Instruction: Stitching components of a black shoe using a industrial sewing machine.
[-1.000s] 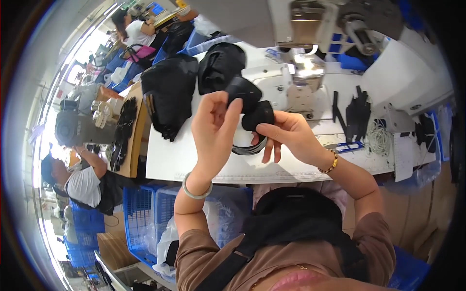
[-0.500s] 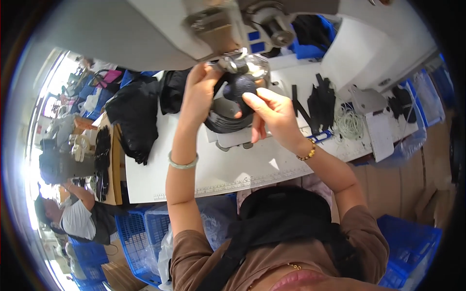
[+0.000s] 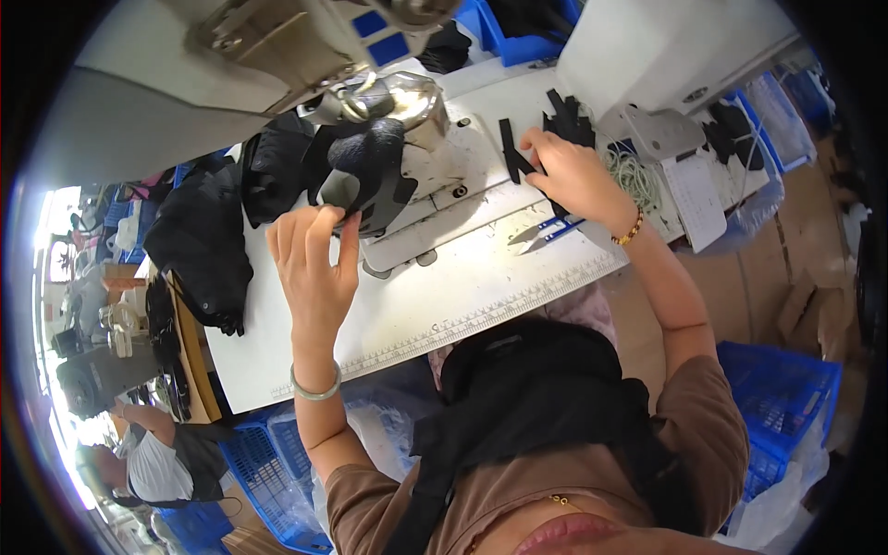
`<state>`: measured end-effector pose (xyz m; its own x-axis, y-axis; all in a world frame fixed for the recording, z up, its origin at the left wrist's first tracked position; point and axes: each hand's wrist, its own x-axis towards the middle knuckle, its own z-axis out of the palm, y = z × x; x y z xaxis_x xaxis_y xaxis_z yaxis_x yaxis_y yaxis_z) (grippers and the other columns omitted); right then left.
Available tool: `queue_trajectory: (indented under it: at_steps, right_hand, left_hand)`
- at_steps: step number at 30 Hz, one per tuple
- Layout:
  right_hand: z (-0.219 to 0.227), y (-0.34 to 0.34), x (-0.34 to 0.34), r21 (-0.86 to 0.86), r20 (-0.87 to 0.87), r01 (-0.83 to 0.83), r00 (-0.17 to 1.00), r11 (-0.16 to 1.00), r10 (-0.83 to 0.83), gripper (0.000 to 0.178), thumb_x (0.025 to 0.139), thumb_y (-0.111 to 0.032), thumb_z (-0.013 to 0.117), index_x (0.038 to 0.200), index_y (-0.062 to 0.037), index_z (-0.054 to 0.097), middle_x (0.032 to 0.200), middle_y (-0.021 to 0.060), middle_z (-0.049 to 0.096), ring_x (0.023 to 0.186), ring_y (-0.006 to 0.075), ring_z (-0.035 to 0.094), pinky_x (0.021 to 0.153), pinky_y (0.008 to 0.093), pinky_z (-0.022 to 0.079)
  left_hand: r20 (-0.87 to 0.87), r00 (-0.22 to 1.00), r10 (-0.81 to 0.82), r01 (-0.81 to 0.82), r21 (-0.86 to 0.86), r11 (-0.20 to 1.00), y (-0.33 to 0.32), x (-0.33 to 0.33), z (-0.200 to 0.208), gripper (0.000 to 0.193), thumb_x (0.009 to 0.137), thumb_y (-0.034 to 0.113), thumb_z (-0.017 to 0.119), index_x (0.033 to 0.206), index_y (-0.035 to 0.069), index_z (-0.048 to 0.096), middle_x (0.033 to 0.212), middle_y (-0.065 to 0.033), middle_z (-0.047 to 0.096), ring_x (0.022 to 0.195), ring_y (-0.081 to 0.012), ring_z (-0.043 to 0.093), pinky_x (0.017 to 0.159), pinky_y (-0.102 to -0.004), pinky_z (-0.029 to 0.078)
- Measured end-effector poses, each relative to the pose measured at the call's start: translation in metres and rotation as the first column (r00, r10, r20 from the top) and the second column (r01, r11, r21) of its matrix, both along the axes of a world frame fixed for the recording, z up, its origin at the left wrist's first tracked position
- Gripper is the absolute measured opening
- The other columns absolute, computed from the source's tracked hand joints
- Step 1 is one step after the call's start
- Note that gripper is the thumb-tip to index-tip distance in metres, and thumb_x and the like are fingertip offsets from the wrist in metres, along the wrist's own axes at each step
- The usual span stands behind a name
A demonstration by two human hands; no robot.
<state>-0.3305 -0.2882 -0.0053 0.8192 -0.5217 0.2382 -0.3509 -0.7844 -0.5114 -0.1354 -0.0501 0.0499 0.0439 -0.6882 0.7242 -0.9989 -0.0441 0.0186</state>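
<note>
A black, slightly shiny shaped piece (image 3: 370,153) hangs at the sewing machine's lit metal work head (image 3: 407,106), its lower part curving down in lobes. My left hand (image 3: 314,259) pinches its lower edge between thumb and fingers. Further right, my right hand (image 3: 578,180) is over the table with thumb and forefinger apart, beside a narrow black strip (image 3: 511,150). A bunch of black strips (image 3: 569,120) lies just beyond its fingers, partly hidden by the hand. Below that hand rest blue-handled thread snips (image 3: 552,234), blades pointing left.
Black fabric items (image 3: 199,240) are heaped on the table's left. A tangle of pale cord (image 3: 634,176) lies right of my right hand. A printed ruler (image 3: 444,326) runs along the white table's near edge. Blue crates (image 3: 777,398) stand below; a co-worker (image 3: 157,462) sits far left.
My right hand has left the black piece and moved right to the black strips. My left hand has shifted down to the piece's lower edge. The whole view has turned and shifted.
</note>
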Motion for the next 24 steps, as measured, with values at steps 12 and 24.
queue_trajectory:
  at_steps: [12, 24]
  right_hand:
    - [0.026, 0.045, -0.007, 0.724, 0.305, -0.296, 0.947, 0.623, 0.095, 0.013, 0.081, -0.005, 0.065, 0.089, 0.0004, 0.055, 0.073, -0.0040, 0.053, 0.059, -0.0012, 0.039, 0.053, 0.0152, 0.034]
    - [0.049, 0.058, 0.009, 0.812, 0.382, -0.388, 0.918, 0.436, 0.105, 0.011, 0.084, -0.011, 0.065, 0.088, -0.0023, 0.059, 0.065, -0.0050, 0.053, 0.051, -0.0004, 0.044, 0.043, 0.0162, 0.033]
  left_hand:
    - [0.080, 0.955, -0.285, 0.268, 0.173, 0.948, -0.020, -0.062, -0.035, 0.046, 0.076, 0.005, 0.058, 0.122, 0.002, 0.053, 0.122, -0.0086, 0.050, 0.093, -0.0198, 0.055, 0.074, -0.0311, 0.046]
    - [-0.428, 0.864, -0.264, 0.199, -0.193, 0.961, -0.046, -0.055, -0.031, 0.033, 0.075, -0.005, 0.063, 0.107, 0.003, 0.059, 0.095, -0.0128, 0.057, 0.085, -0.0264, 0.058, 0.069, -0.0325, 0.049]
